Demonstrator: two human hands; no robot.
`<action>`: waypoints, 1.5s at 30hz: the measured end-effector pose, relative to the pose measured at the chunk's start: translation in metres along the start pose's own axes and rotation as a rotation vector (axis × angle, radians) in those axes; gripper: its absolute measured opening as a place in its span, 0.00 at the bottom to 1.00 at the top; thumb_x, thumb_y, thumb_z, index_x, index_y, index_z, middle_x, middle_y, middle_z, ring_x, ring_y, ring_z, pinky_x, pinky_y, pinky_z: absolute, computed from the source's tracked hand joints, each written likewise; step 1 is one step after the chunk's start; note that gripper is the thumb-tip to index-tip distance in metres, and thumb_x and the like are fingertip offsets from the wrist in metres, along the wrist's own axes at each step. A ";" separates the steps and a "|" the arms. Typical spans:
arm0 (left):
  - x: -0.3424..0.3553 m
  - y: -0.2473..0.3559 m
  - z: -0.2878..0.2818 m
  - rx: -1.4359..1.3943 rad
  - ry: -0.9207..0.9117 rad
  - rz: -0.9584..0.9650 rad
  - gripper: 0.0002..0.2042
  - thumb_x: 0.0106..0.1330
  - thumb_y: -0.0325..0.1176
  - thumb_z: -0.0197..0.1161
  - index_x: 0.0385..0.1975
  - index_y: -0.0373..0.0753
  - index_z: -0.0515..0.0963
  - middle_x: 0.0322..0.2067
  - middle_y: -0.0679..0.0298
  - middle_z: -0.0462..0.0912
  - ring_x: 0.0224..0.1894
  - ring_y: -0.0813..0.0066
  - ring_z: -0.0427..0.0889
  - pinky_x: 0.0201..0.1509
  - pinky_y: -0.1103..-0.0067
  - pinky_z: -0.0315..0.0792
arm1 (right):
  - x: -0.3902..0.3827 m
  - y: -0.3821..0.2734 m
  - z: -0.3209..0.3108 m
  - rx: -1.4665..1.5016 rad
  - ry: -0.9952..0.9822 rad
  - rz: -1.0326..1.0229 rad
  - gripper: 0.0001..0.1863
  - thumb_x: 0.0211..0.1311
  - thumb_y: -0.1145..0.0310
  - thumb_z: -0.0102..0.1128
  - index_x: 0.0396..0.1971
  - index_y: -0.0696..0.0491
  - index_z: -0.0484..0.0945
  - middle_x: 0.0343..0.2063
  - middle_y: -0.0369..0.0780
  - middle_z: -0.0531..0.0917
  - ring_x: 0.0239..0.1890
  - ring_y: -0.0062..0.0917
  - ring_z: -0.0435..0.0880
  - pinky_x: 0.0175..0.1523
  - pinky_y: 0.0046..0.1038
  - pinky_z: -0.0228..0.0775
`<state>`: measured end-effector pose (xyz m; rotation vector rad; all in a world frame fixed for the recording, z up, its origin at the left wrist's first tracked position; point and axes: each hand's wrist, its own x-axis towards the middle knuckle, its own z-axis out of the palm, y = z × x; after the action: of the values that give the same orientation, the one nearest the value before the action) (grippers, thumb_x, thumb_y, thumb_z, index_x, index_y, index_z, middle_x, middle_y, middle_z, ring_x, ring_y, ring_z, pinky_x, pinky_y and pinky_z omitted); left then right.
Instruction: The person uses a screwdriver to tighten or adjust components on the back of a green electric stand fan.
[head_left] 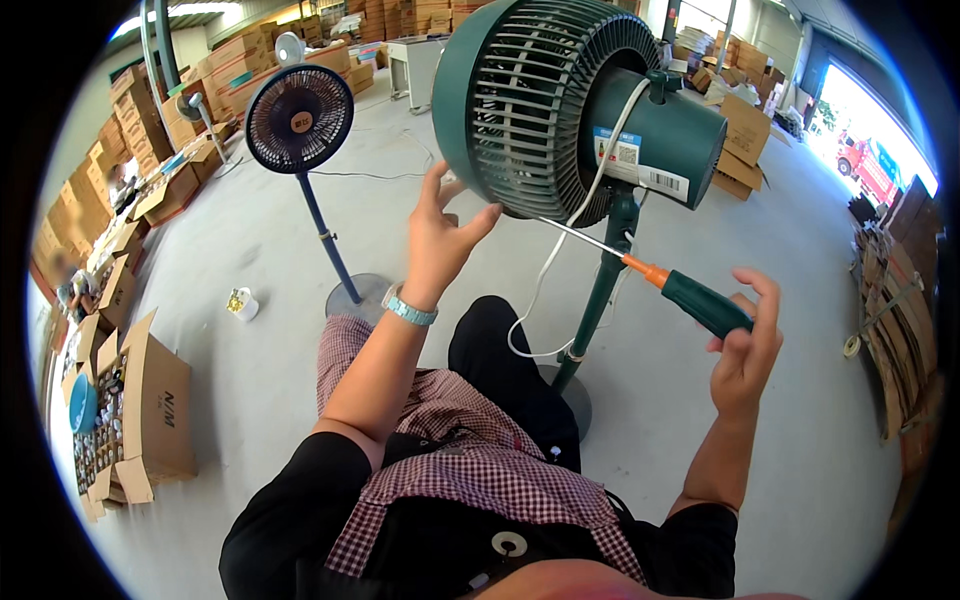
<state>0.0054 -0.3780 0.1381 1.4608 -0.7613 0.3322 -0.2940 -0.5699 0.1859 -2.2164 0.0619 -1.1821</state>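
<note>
A green standing fan (530, 110) with a slatted guard fills the upper middle, a white cable looping down by its pole. My left hand (440, 230), a pale watch on its wrist, is at the guard's lower rim, fingertips touching or very near it, thumb and fingers apart. My right hand (745, 335) holds the handle end of a green-and-orange screwdriver (700, 303) with loosely curled fingers. Its long shaft reaches left to the underside of the guard by my left thumb, where the tip is hard to make out.
A dark fan (298, 120) stands left, near a white bucket (243, 305). Cardboard boxes (150, 410) line the left, with two people (80, 288) among them. Flattened cardboard (890, 330) leans at the right; a red truck (865, 160) shows through the doorway.
</note>
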 end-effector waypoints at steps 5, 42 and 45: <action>0.006 -0.009 0.002 0.027 0.006 0.092 0.37 0.51 0.35 0.75 0.60 0.34 0.62 0.46 0.53 0.83 0.17 0.89 0.69 0.20 0.87 0.66 | 0.002 0.000 0.003 -0.170 0.094 -0.232 0.15 0.62 0.67 0.61 0.45 0.55 0.70 0.38 0.43 0.76 0.38 0.25 0.76 0.42 0.24 0.68; 0.029 -0.028 -0.008 -0.109 -0.120 0.103 0.34 0.52 0.30 0.75 0.60 0.37 0.66 0.48 0.56 0.80 0.24 0.89 0.75 0.28 0.91 0.68 | -0.002 0.004 0.039 0.016 0.084 -0.456 0.22 0.58 0.72 0.63 0.49 0.54 0.63 0.43 0.49 0.79 0.39 0.27 0.77 0.47 0.25 0.70; 0.029 -0.029 -0.006 -0.139 -0.082 0.047 0.35 0.46 0.35 0.78 0.57 0.40 0.68 0.44 0.61 0.81 0.28 0.87 0.71 0.28 0.89 0.66 | -0.005 0.008 0.048 0.069 0.209 -0.397 0.20 0.65 0.61 0.57 0.50 0.54 0.63 0.38 0.46 0.79 0.31 0.20 0.75 0.36 0.19 0.66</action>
<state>0.0464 -0.3830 0.1350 1.3337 -0.8688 0.2520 -0.2580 -0.5508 0.1584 -2.0945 -0.3430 -1.5997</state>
